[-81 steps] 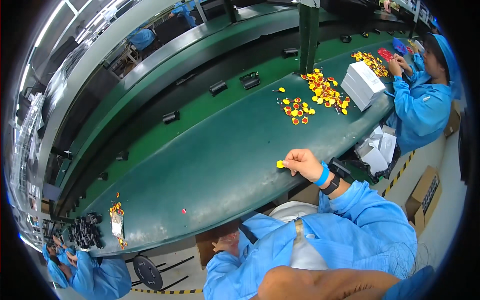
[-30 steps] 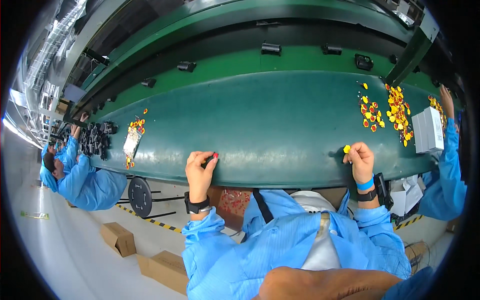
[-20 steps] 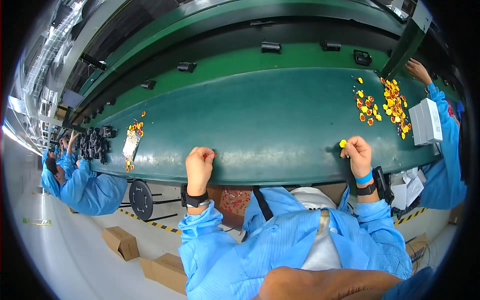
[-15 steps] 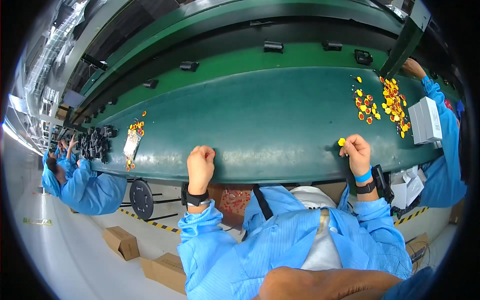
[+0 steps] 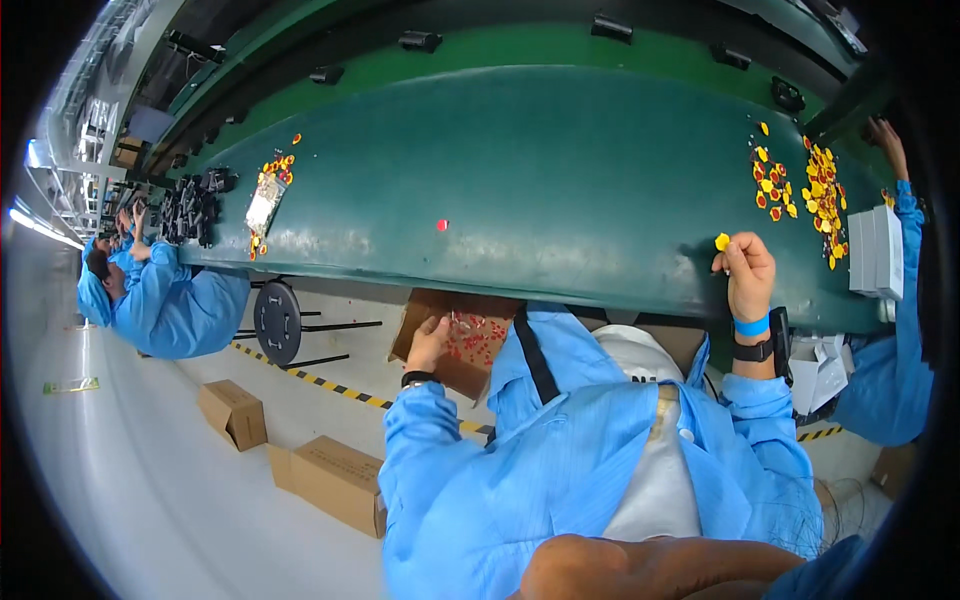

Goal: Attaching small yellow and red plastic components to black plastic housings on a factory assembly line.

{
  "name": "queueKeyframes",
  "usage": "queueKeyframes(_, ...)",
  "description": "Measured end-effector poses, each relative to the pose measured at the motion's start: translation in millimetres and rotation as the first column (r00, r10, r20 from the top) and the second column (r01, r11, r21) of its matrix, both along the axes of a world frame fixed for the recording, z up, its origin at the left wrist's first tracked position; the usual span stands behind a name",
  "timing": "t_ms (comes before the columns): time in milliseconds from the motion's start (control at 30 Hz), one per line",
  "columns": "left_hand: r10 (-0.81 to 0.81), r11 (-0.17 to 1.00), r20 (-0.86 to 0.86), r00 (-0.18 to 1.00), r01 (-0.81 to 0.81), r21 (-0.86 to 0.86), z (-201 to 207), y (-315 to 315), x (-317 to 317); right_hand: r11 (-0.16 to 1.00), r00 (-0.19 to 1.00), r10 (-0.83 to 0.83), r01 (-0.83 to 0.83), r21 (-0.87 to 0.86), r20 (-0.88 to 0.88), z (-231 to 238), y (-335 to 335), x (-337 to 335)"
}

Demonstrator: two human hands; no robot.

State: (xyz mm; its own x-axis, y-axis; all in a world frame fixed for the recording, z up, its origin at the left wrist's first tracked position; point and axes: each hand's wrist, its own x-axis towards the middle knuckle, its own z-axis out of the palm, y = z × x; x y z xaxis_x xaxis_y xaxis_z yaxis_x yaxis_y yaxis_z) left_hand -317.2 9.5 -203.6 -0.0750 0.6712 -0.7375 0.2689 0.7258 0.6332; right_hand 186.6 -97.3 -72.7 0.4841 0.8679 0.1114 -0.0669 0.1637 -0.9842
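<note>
Over the green work table [image 5: 560, 180], at its near right part, my right hand [image 5: 752, 275] pinches a small yellow piece [image 5: 722, 242] between thumb and fingertips. Below the table's near edge, my left hand [image 5: 428, 345] is at the left part of an open cardboard box [image 5: 462, 378] holding many small red pieces [image 5: 478, 335]. Its fingers are curled together, and whatever they may hold is hidden. A single red piece [image 5: 442, 225] lies on the table beyond my left hand. Right of my right hand spread loose yellow-and-red pieces [image 5: 770, 185] and a denser pile [image 5: 824, 190].
White boxes [image 5: 875, 252] stand at the right end beside a co-worker's blue sleeve [image 5: 908, 215]. Leftward lie a clear bag [image 5: 264, 203] among yellow-red pieces and a heap of black parts [image 5: 190, 208]. Black parts [image 5: 420, 41] line the far strip. A round stool [image 5: 277, 322] stands below.
My left hand has moved from the table down to the box of red pieces. A red piece now shows on the table. The right hand still pinches the yellow piece. The view has shifted.
</note>
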Motion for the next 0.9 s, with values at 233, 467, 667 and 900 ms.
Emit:
queueKeyframes(233, 0.348, 0.918, 0.266, 0.899, -0.384, 0.095, -54, -9, -16, 0.998, 0.996, -0.035, 0.040, -0.053, 0.087, 1, -2, -4)
queueKeyframes(467, 0.246, 0.858, 0.292, 0.924, -0.348, 0.379, -5, 1, -22, 0.997, 0.990, -0.037, 0.046, -0.066, 0.133, 1, 4, -7)
queueKeyframes(667, 0.195, 0.828, 0.246, 0.949, -0.294, 0.478, 34, 5, -11, 0.996, 0.990, -0.049, 0.057, -0.062, 0.131, 1, 5, -7)
queueKeyframes(900, 0.074, 0.712, 0.190, 0.979, -0.185, 0.677, 128, 7, 13, 0.996, 0.990, -0.044, 0.054, -0.077, 0.132, 2, 3, -6)
